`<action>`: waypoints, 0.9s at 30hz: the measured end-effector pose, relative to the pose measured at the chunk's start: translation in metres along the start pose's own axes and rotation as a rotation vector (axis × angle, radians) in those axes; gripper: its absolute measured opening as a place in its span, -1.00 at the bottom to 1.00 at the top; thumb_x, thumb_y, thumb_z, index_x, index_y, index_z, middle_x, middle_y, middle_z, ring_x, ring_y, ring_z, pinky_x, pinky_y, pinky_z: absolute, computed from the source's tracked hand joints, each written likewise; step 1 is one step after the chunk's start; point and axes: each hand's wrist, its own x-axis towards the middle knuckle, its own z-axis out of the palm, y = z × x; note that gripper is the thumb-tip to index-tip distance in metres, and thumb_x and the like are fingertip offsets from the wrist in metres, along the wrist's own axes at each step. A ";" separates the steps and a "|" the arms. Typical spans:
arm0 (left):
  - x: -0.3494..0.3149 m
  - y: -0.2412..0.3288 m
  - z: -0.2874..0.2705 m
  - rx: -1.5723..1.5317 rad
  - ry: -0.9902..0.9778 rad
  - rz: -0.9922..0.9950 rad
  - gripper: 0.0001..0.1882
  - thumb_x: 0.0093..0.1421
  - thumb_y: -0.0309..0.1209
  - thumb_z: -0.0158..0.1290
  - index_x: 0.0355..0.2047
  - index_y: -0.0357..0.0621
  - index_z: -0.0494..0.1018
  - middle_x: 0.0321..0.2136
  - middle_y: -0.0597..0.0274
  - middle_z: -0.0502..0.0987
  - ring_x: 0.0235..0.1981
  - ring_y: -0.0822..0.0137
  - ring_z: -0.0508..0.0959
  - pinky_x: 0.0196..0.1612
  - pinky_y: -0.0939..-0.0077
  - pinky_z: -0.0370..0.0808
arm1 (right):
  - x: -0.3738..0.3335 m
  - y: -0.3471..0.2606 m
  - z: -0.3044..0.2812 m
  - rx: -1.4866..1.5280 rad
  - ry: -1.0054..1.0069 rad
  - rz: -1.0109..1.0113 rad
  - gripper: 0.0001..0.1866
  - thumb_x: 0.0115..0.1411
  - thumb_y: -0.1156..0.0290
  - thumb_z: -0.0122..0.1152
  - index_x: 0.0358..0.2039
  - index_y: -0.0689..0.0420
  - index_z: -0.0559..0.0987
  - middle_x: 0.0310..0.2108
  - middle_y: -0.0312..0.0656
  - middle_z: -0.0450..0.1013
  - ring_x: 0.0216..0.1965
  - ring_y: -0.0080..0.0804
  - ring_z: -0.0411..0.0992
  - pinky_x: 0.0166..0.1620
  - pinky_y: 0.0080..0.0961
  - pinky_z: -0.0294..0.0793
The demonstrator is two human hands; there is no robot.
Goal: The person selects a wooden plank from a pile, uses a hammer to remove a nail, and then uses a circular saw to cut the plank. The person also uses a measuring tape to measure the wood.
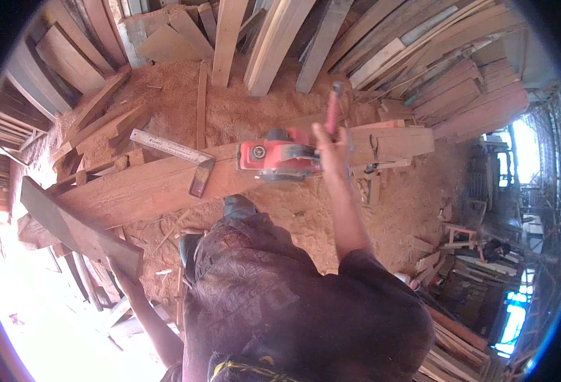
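At the left, a dark, flat wooden board (79, 229) slants across the end of a long plank (134, 191). My left hand (122, 272) grips the board's lower end, its fingers partly hidden by the wood. On the plank's middle rests a red and black electric planer (277, 156). Just right of it, my right hand (334, 149), slightly blurred, is closed round a red-handled hammer (333, 109) whose dark head points away from me. A try square (173, 149) with a metal blade and dark stock lies across the plank, left of the planer.
Dark pliers (374, 145) lie on the plank's right part. Several upright timbers (229, 44) line the far side, with stacked boards (471, 102) at far right. Sawdust (293, 219) covers the ground, and wood offcuts (111, 127) lie at far left.
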 end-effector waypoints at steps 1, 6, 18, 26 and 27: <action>-0.003 -0.002 0.008 0.005 -0.019 0.014 -0.06 0.38 0.29 0.07 0.46 -0.24 0.25 0.34 0.05 0.41 0.35 0.14 0.40 0.40 0.23 0.33 | 0.024 0.026 -0.020 0.038 0.095 -0.012 -0.37 0.21 0.11 0.56 0.11 0.27 0.53 -0.27 -0.25 0.55 -0.44 -0.58 0.49 -0.43 -0.60 0.49; -0.032 -0.009 0.035 0.064 0.001 0.007 -0.17 0.33 0.16 0.20 0.33 -0.28 0.38 0.19 0.08 0.52 0.19 0.19 0.50 0.29 0.29 0.42 | 0.093 0.127 -0.079 -0.189 0.226 -0.016 -0.39 0.24 0.13 0.53 0.13 0.27 0.54 -0.17 -0.17 0.55 -0.33 -0.48 0.49 -0.33 -0.53 0.50; -0.112 -0.025 0.091 0.487 0.368 -0.008 -0.21 0.08 -0.06 0.49 0.08 -0.45 0.44 -0.04 -0.19 0.64 0.00 0.11 0.68 0.07 0.23 0.62 | 0.158 0.204 -0.144 -0.766 0.026 0.002 -0.46 0.33 0.16 0.41 0.17 0.27 0.55 -0.01 -0.05 0.53 -0.05 -0.25 0.48 -0.04 -0.31 0.49; -0.136 -0.011 0.164 0.774 0.321 0.106 0.14 0.06 -0.08 0.33 0.40 -0.57 -0.01 0.34 -0.45 0.21 0.34 -0.28 0.39 0.34 0.04 0.40 | 0.139 0.115 -0.142 -0.976 0.304 -0.168 -0.50 0.40 0.19 0.34 0.20 0.26 0.56 0.10 0.04 0.52 0.13 -0.10 0.48 0.15 -0.17 0.49; -0.142 -0.007 0.163 0.774 0.324 0.113 0.15 0.07 -0.07 0.33 0.41 -0.57 -0.03 0.33 -0.45 0.22 0.34 -0.29 0.39 0.34 0.04 0.41 | 0.130 0.089 -0.123 -0.916 0.305 -0.288 -0.50 0.41 0.19 0.33 0.20 0.26 0.56 0.11 0.05 0.52 0.15 -0.08 0.47 0.17 -0.15 0.49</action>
